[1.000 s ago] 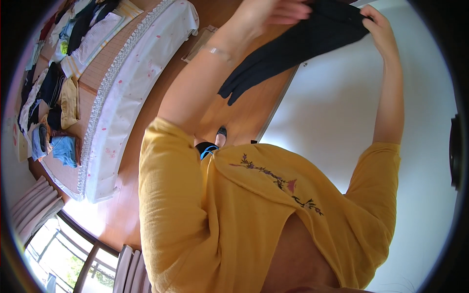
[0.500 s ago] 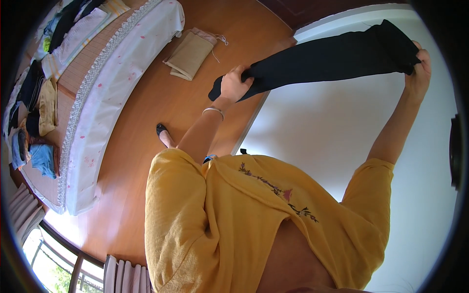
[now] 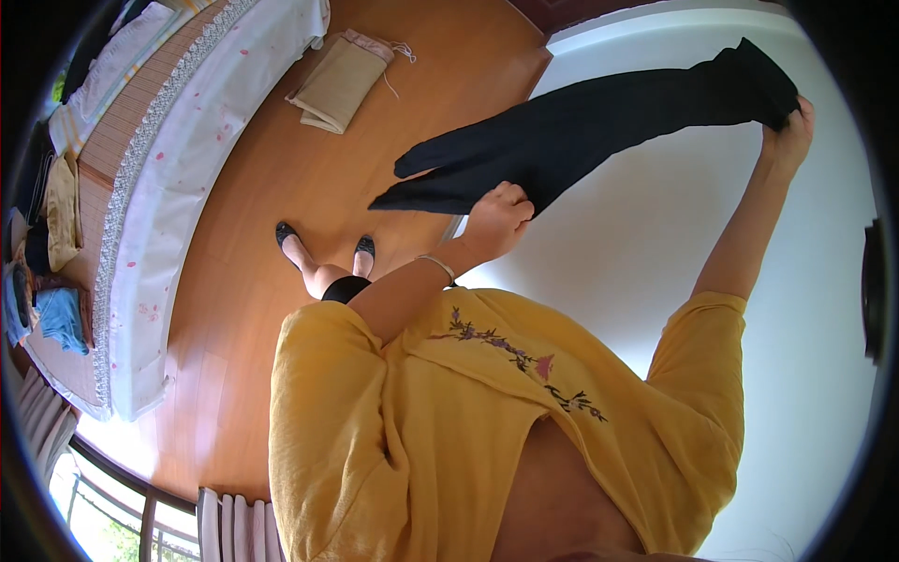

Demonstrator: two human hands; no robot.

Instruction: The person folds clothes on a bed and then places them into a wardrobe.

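Observation:
A pair of black trousers (image 3: 599, 117) is stretched out sideways in front of me, off the floor. At its right end my right hand (image 3: 789, 140) grips the waistband, fingers closed round the edge. My left hand (image 3: 501, 220) is closed on the lower edge, partway along the legs. Beyond it, toward the left, the two leg ends spread apart and hang free. A bracelet circles my left wrist.
On the left stands a bed (image 3: 201, 183) with a lace-edged cover and several folded clothes, among them blue denim (image 3: 61, 318). Folded beige trousers (image 3: 342, 84) with a drawstring lie on the wooden floor (image 3: 225, 347). A white wall (image 3: 609, 225) rises close on the right.
My left hand has moved right and down along the trousers' lower edge. The leg ends have come apart. My right hand stays at the waistband, slightly shifted left.

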